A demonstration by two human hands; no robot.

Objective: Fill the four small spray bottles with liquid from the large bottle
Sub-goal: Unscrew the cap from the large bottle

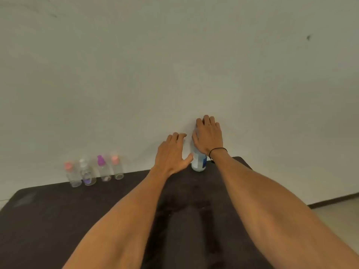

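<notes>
The large clear bottle (199, 163) with a blue and white label stands upright at the back of the dark table (58, 220), close to the wall. My right hand (208, 136) wraps over its upper part and hides the top. My left hand (172, 152) is spread open just left of it, the thumb close to the label. Four small clear spray bottles stand in a row at the back left: a pink-capped one (74, 176), a white-capped one (88, 174) with some purple at the bottom, a purple-capped one (104, 169) and another pink-capped one (117, 167).
A plain pale wall (174, 65) rises right behind the table. The table's right corner lies just past the large bottle, with light floor (340, 214) beyond it. Both my forearms stretch across the table's middle.
</notes>
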